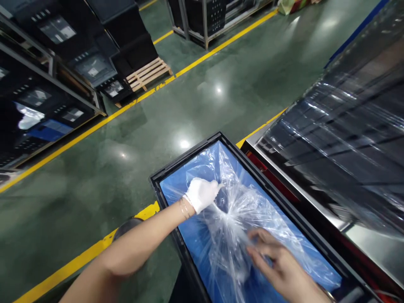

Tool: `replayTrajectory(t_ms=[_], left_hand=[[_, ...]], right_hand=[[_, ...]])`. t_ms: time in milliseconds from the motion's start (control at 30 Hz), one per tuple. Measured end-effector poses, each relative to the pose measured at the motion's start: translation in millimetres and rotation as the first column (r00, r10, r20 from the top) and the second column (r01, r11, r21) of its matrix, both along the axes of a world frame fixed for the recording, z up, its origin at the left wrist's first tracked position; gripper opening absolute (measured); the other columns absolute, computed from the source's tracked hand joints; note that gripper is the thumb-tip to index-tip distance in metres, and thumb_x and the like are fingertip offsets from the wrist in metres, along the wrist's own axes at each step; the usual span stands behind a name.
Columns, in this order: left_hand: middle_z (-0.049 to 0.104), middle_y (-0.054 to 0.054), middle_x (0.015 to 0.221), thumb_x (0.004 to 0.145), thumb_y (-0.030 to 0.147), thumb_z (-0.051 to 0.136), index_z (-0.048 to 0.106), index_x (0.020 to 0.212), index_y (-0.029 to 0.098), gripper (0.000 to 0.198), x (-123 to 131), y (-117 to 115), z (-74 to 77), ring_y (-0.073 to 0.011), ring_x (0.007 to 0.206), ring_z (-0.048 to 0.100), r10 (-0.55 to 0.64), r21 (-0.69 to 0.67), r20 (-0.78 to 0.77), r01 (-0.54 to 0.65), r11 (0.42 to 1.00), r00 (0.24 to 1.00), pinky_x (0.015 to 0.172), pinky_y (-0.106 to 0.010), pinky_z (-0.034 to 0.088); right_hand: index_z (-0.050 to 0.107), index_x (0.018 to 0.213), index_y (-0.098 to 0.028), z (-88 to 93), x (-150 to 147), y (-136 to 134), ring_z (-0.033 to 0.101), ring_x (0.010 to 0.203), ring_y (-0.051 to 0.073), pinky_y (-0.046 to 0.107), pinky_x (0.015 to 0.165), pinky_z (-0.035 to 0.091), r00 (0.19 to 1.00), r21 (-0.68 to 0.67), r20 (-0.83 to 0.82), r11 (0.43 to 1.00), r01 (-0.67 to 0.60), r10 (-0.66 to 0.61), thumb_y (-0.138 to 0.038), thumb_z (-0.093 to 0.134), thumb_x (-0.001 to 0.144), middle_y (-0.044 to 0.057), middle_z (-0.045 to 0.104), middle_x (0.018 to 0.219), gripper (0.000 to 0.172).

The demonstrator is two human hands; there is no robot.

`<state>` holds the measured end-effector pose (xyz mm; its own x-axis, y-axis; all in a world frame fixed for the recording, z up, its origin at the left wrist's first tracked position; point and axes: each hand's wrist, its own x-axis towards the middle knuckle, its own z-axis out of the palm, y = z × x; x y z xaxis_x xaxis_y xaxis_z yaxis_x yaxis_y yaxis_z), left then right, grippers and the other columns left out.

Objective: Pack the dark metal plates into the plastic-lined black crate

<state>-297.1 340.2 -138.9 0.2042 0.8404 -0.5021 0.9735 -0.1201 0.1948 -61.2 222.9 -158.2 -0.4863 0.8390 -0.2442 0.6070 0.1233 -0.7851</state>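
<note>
A black crate (189, 275) stands in front of me, with blue sheeting (192, 248) inside and a clear plastic bag (233, 248) over it. The bag's film is gathered into a bunched knot of folds near the middle. My left hand (202, 194), in a white glove, is closed at the upper part of the film, with a small pale end poking out past its fingers. Bare and blurred by motion, my right hand (277, 263) has its thumb and forefinger tips curled onto the gathered film, right of the bunch. What lies under the sheeting is hidden.
At right rises a tall stack wrapped in clear film (353, 113), beside a metal edge (315, 202). Black bins (91, 63) on racks and a wooden pallet (150, 73) stand at upper left. Yellow lines (202, 59) cross the green floor (151, 134).
</note>
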Motion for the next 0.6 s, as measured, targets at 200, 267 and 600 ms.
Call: replayTrajectory(t_ms=[200, 267, 600], left_hand=[[0.064, 0.003, 0.069, 0.094, 0.023, 0.067, 0.061, 0.070, 0.017, 0.025, 9, -5, 49.4, -0.0120, 0.071, 0.061, 0.510, -0.457, 0.419, -0.310, 0.833, 0.752, 0.066, -0.026, 0.042], [0.060, 0.005, 0.066, 0.082, 0.006, 0.068, 0.059, 0.068, 0.016, 0.020, 19, -15, 55.7, -0.0094, 0.068, 0.056, 0.696, -0.636, 0.502, -0.326, 0.699, 0.513, 0.066, -0.024, 0.042], [0.069, -0.018, 0.143, 0.100, 0.019, 0.055, 0.071, 0.131, 0.010, 0.036, 6, -17, 41.5, -0.0366, 0.134, 0.064, -0.099, -0.265, 0.348, 0.199, 0.943, 0.932, 0.119, -0.054, 0.049]], right_hand=[[0.080, 0.102, -0.016, -3.0, -48, 44, 0.057, 0.051, 0.019, 0.033, 0.050, 0.054, 0.837, -0.439, -0.365, 0.868, 0.232, -0.408, -0.077, 0.062, 0.088, 0.004, 0.066, 0.062, 0.065], [0.076, 0.087, -0.018, -18.6, -67, 39, 0.054, 0.053, 0.019, 0.033, 0.052, 0.051, 0.835, -0.371, -0.364, 0.887, 0.276, -0.412, -0.062, 0.076, 0.076, 0.001, 0.061, 0.059, 0.045], [0.080, 0.076, -0.023, -12.3, -67, 27, 0.075, 0.087, 0.026, 0.038, 0.084, 0.062, 0.830, -0.276, -0.456, 0.938, 0.212, -0.321, -0.045, 0.059, 0.089, 0.013, 0.080, 0.093, 0.033]])
